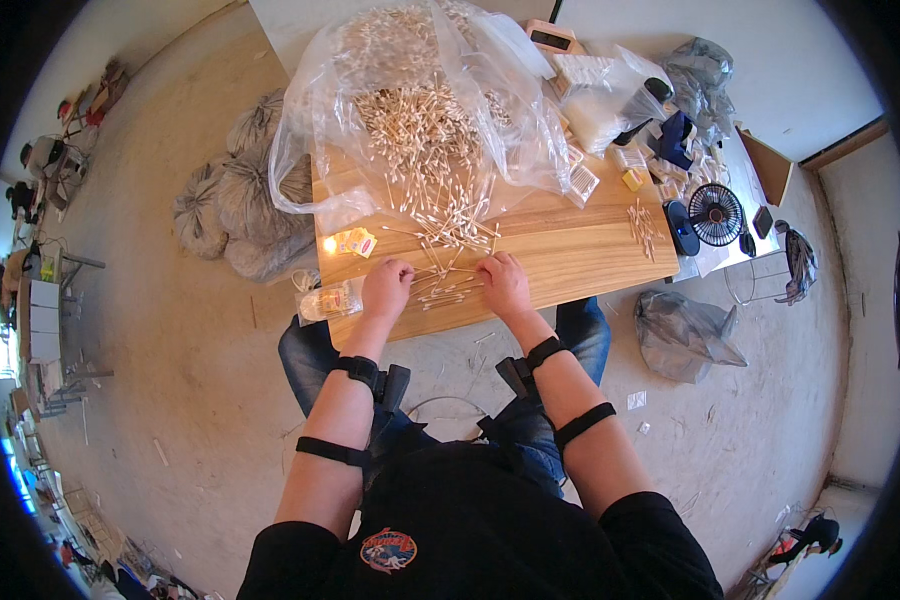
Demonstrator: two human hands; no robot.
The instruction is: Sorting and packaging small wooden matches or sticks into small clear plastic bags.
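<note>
Loose cotton swabs [438, 291] lie spread on the wooden table near its front edge, between my two hands. My left hand [387, 289] is at their left side, fingers pinched at the ends of cotton swabs. On the right, my right hand [505, 284] is also closed, its fingertips at the swabs' other side. How many swabs each hand grips is too small to tell. Just beyond my hands a heap of cotton swabs [457, 220] spills from a large clear plastic bag [315, 130] full of more swabs.
Left of my hands lie yellow-and-white packets [350, 242] and a filled clear pack [330, 300]. A small swab pile [645, 225] sits at the table's right end, near a black fan [716, 212]. Grey bags [260, 200] stand on the floor at left, another grey bag [685, 335] at right.
</note>
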